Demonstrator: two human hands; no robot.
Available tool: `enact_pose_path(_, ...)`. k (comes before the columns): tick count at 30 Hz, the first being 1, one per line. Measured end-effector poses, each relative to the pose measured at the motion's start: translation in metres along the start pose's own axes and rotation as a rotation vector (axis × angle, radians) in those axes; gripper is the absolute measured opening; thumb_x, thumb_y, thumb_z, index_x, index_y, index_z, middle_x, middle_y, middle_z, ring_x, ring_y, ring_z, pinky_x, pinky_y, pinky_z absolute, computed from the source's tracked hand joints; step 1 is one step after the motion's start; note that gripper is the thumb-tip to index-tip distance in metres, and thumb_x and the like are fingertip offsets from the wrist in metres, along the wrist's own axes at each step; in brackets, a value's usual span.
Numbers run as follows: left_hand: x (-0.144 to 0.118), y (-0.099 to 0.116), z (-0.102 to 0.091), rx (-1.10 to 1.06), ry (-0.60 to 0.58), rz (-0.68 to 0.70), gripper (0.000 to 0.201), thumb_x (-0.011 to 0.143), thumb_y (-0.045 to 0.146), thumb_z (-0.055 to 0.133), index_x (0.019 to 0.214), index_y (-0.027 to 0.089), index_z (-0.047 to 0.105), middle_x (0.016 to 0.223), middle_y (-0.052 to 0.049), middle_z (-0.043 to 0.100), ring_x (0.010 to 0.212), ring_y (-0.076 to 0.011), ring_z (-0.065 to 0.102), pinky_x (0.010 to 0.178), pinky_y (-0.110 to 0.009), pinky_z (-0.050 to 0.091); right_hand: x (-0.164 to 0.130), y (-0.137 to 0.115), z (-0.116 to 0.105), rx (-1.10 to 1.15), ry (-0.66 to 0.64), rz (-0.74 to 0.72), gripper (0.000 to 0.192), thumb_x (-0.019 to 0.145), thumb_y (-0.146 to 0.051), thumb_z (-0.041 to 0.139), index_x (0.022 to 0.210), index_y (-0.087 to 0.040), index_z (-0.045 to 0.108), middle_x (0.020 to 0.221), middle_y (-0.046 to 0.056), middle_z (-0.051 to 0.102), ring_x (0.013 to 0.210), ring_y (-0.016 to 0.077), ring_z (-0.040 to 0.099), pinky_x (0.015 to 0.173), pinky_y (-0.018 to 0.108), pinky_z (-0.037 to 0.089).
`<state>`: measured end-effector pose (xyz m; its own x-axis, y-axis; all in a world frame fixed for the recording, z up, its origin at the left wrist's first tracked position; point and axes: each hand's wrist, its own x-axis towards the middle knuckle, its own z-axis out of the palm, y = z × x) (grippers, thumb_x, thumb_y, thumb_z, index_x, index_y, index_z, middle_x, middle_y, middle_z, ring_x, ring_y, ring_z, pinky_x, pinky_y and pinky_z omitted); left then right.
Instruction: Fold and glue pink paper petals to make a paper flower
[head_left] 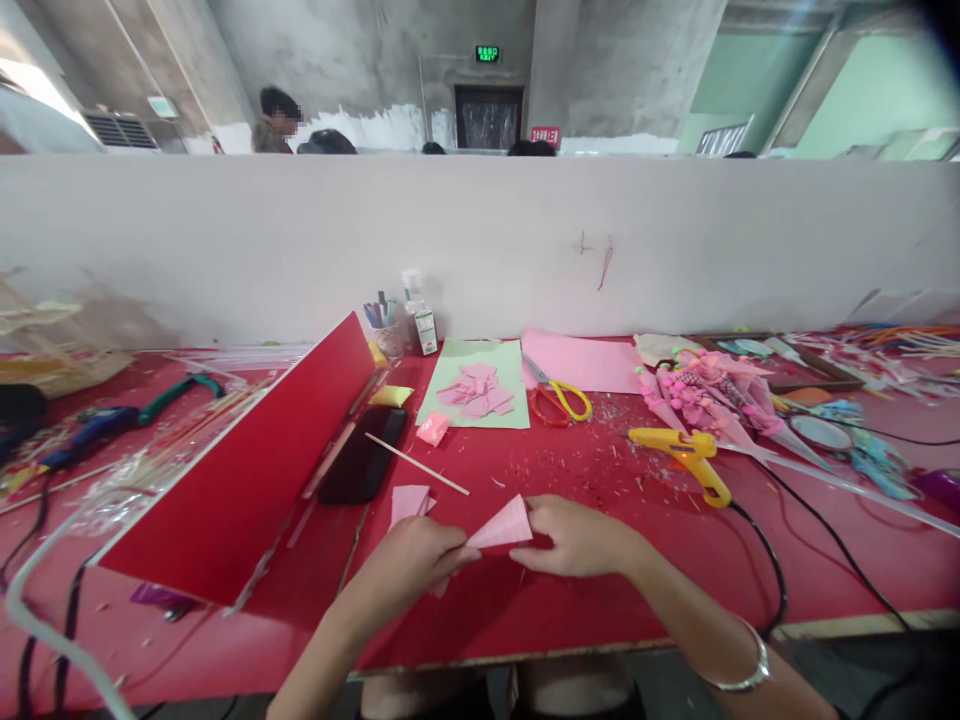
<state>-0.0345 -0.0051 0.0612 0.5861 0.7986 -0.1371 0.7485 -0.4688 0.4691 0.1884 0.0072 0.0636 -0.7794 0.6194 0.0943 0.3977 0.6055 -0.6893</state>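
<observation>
A white partition (480, 230) rises behind our red table (480, 620). Near its front edge, our left hand (426, 556) pinches the tip of a pink paper cone (505, 524) and our right hand (576, 538) grips its wide end; a stick (417, 463) lies just beyond.

The counter (577, 625) is red, strewn with small scraps (517, 450) toward its middle. At the back stand a cup (390, 340) of pens and a bottle (425, 328). Nearer lie a green sheet (431, 402), a pink sheet (600, 362) beside it, scissors (574, 398) overlapping the pink sheet, a pink packet (433, 429) and a phone (352, 470). To the right, a yellow glue gun (688, 457) lies near heaped pink cones (712, 392); leftward, a red board (247, 480) stands tilted.
</observation>
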Motion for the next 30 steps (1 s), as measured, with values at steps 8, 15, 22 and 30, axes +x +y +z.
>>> enact_pose_path(8, -0.003, 0.012, 0.001, -0.266, 0.023, -0.027, 0.047, 0.088, 0.041, 0.029, 0.054, 0.016, 0.051, 0.050, -0.001, 0.060, 0.051, -0.0111, 0.055, 0.055, -0.018, 0.035, 0.005, -0.001, -0.001, 0.157, 0.166, -0.075, 0.020, 0.082, -0.029, 0.049, 0.091, -0.017, 0.062, 0.098, 0.004, 0.058, 0.089, 0.0127, 0.052, 0.083, 0.025, 0.039)
enact_pose_path(15, -0.008, 0.011, 0.006, -0.288, 0.057, -0.073, 0.049, 0.089, 0.040, 0.023, 0.055, 0.017, 0.048, 0.050, 0.001, 0.058, 0.051, -0.0103, 0.054, 0.055, -0.019, 0.034, 0.005, 0.006, 0.001, 0.201, 0.372, -0.019, 0.018, 0.081, -0.030, 0.050, 0.081, -0.017, 0.062, 0.100, 0.005, 0.053, 0.093, 0.0132, 0.050, 0.084, 0.029, 0.038)
enact_pose_path(22, -0.005, 0.014, 0.009, -0.078, 0.179, -0.149, 0.027, 0.084, 0.041, 0.037, 0.078, 0.019, 0.051, 0.068, 0.000, 0.061, 0.062, -0.0151, 0.056, 0.053, -0.021, 0.032, 0.011, 0.001, 0.006, 0.186, 0.394, 0.067, 0.026, 0.084, -0.030, 0.045, 0.075, -0.015, 0.065, 0.071, 0.002, 0.059, 0.068, 0.0112, 0.053, 0.064, 0.022, 0.039)
enact_pose_path(30, -0.006, 0.020, 0.013, -0.121, 0.134, -0.134, 0.043, 0.089, 0.036, 0.024, 0.064, 0.018, 0.054, 0.054, -0.001, 0.062, 0.054, -0.0146, 0.056, 0.054, -0.022, 0.034, 0.016, -0.009, 0.009, 0.344, 0.371, 0.092, 0.032, 0.084, -0.032, 0.042, 0.080, -0.016, 0.069, 0.072, 0.003, 0.066, 0.066, 0.0136, 0.057, 0.060, 0.022, 0.040)
